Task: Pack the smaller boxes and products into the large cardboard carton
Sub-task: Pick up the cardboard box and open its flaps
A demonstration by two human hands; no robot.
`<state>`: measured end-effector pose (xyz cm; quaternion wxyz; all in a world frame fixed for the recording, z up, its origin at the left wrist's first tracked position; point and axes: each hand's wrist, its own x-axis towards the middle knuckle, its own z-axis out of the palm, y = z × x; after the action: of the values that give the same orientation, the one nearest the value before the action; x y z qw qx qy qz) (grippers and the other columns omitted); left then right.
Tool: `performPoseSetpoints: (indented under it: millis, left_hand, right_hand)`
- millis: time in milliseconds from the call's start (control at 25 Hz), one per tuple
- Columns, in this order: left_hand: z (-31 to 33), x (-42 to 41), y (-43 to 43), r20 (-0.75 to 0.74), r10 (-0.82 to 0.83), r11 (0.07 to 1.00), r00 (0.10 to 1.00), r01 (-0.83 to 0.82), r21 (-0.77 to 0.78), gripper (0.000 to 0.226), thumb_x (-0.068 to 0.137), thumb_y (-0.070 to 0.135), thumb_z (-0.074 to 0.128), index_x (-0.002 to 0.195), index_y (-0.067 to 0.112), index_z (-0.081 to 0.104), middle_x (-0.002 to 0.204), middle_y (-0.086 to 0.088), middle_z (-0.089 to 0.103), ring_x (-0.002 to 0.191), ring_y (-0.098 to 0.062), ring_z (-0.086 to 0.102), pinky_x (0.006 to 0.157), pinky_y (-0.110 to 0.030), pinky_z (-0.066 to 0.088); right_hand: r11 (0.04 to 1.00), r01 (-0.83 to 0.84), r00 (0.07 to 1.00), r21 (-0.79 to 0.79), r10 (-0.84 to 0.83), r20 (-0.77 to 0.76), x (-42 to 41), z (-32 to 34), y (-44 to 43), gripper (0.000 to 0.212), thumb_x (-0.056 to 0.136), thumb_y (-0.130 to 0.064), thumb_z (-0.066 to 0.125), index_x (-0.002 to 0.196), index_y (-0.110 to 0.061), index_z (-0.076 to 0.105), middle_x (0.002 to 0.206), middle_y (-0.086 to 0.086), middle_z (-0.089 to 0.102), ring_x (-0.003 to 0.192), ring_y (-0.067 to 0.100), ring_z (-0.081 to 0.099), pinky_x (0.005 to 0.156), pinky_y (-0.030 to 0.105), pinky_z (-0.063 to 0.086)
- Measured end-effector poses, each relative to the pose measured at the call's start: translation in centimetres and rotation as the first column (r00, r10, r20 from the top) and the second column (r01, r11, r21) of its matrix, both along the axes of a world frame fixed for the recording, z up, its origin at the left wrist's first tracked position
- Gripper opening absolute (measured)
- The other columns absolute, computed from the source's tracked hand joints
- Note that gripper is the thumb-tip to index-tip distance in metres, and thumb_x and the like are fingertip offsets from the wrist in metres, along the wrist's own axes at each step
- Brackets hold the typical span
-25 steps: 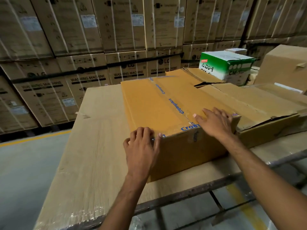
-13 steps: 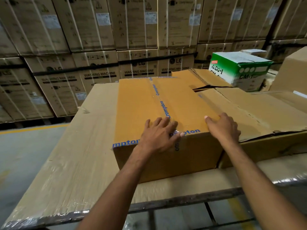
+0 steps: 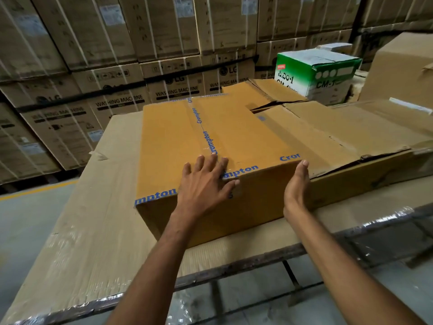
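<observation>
Sealed carton (image 3: 206, 137) on cardboard-covered table (image 3: 98, 231), left hand (image 3: 206, 181) spread flat on its near top edge, right hand (image 3: 296, 184) open against its right near corner, green box (image 3: 328, 76) far right

Sealed carton (image 3: 236, 134): blue "Crompton" repeated on the clear tape (image 3: 203, 127) along the top seam. The tape over the front edge reads "mpton", "mpton" and "Crom", the middle fragment cut off by the left hand (image 3: 206, 181). Stacked cartons (image 3: 119, 102) behind: "LG" logo and "WASHING MACHINE". Green-and-white box (image 3: 328, 73): "CM-1" on two faces, with non-Latin script ending "-1"; its red label is too small to read.
</observation>
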<state>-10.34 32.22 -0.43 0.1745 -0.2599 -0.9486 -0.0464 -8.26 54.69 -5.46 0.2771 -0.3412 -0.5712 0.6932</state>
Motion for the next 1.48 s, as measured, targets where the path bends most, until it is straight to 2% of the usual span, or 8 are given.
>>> performPoseSetpoints:
  millis: [240,440,680,880,1000,1160,1320,1480]
  left_hand:
    - [1.0,-1.0,4.3,-0.051,-0.032,0.999,0.998,0.032,0.000,0.068,0.094,0.073,0.040,0.151,0.037,0.033,0.159,-0.003,0.040,0.140,-0.039,0.041,0.107,-0.059,0.037]
    - [-1.4,-1.4,3.0,-0.078,-0.020,1.000,0.997,0.020,-0.008,0.056,0.098,0.061,0.046,0.145,0.031,0.044,0.152,0.001,0.047,0.135,-0.034,0.044,0.107,-0.056,0.037]
    - [-1.1,-1.3,0.4,-0.083,-0.041,0.999,0.996,0.042,0.006,0.067,0.092,0.055,0.063,0.150,0.028,0.043,0.157,-0.001,0.045,0.141,-0.033,0.042,0.111,-0.058,0.036]
    - [-2.1,-1.0,0.1,-0.114,0.001,1.000,0.993,-0.001,0.000,0.070,0.092,0.057,0.061,0.153,0.030,0.037,0.159,0.000,0.041,0.143,-0.034,0.039,0.112,-0.057,0.035]
    - [-2.0,-1.2,-0.6,-0.136,0.022,0.998,0.990,-0.015,0.057,0.068,0.095,0.056,0.058,0.154,0.030,0.037,0.160,0.001,0.041,0.146,-0.032,0.037,0.114,-0.055,0.033]
    - [-0.9,-1.4,-2.2,-0.178,0.027,0.993,0.984,-0.007,0.114,0.067,0.095,0.057,0.058,0.153,0.031,0.039,0.159,0.002,0.044,0.145,-0.030,0.040,0.112,-0.052,0.035]
    - [0.0,-1.8,-3.1,-0.197,0.041,0.987,0.980,-0.009,0.162,0.065,0.095,0.059,0.056,0.152,0.031,0.043,0.158,0.002,0.046,0.142,-0.030,0.044,0.109,-0.049,0.036]
    - [-0.8,-1.4,-3.7,-0.176,0.019,0.989,0.984,0.007,0.147,0.065,0.093,0.056,0.061,0.150,0.031,0.046,0.156,0.002,0.048,0.142,-0.031,0.045,0.109,-0.050,0.036]
  right_hand:
    - [0.989,-0.109,0.991,0.097,0.116,-0.071,-0.7,-0.2,-2.0,0.032,0.104,-0.039,0.045,0.105,-0.028,0.074,0.112,-0.002,0.074,0.105,0.025,0.069,0.093,0.040,0.055]
    - [0.896,-0.389,0.903,-0.212,0.417,0.105,1.1,-2.6,-4.4,0.022,0.109,-0.037,0.046,0.106,-0.029,0.066,0.103,-0.007,0.072,0.086,0.012,0.064,0.068,0.027,0.044]
    - [0.848,-0.421,0.843,-0.321,0.497,0.208,0.0,-7.2,-4.9,0.039,0.104,-0.056,0.035,0.127,-0.036,0.059,0.134,-0.006,0.062,0.123,0.016,0.056,0.116,0.048,0.038]
    - [0.824,-0.331,0.843,-0.460,0.477,0.248,-0.8,-5.1,-5.4,0.041,0.109,-0.040,0.029,0.088,-0.021,0.060,0.077,0.005,0.072,0.081,0.019,0.063,0.073,0.034,0.052]
    - [0.781,-0.281,0.853,-0.557,0.469,0.227,-1.0,-5.0,-5.3,0.029,0.100,-0.040,0.044,0.096,-0.017,0.061,0.104,0.008,0.070,0.104,0.025,0.064,0.097,0.043,0.049]
    - [0.680,-0.183,0.912,-0.710,0.387,0.136,-0.4,-6.3,-6.1,0.031,0.096,-0.040,0.057,0.110,-0.013,0.063,0.100,0.008,0.067,0.089,0.020,0.061,0.073,0.029,0.048]
    - [0.441,-0.271,0.948,-0.856,0.278,-0.156,0.9,-8.8,-9.6,0.073,0.096,-0.069,0.041,0.147,-0.017,0.046,0.149,0.014,0.048,0.144,0.038,0.038,0.119,0.062,0.025]
    - [0.251,-0.235,0.966,-0.939,0.163,-0.199,1.2,-10.5,-15.0,0.070,0.102,-0.068,0.029,0.157,-0.025,0.034,0.171,0.009,0.021,0.157,0.032,0.017,0.124,0.058,0.010]
